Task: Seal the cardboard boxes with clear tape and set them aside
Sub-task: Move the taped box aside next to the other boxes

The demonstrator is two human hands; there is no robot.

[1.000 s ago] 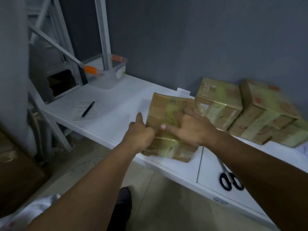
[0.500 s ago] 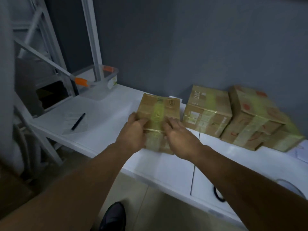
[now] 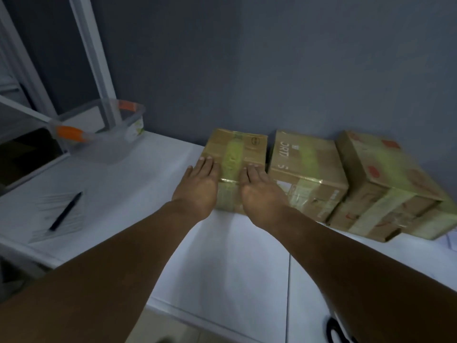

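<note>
A taped cardboard box [image 3: 238,149] stands on the white table [image 3: 222,268] close to the grey wall, beside two other taped boxes. My left hand [image 3: 199,184] lies flat on its near left corner, fingers straight. My right hand [image 3: 259,188] lies flat on its near right part, fingers straight too. Both palms press against the box's front and top. Clear tape runs over the box's middle between my hands.
To the right sit a second taped box [image 3: 305,169] and a third, larger one [image 3: 385,184]. A clear plastic tub [image 3: 103,137] with orange clips stands at back left. A black pen [image 3: 65,211] lies on paper at left. Scissors handles [image 3: 337,332] show at the bottom right.
Both hands slid the box away from the table's front edge to the wall, next to the other boxes. My fingers have straightened out flat on it.
</note>
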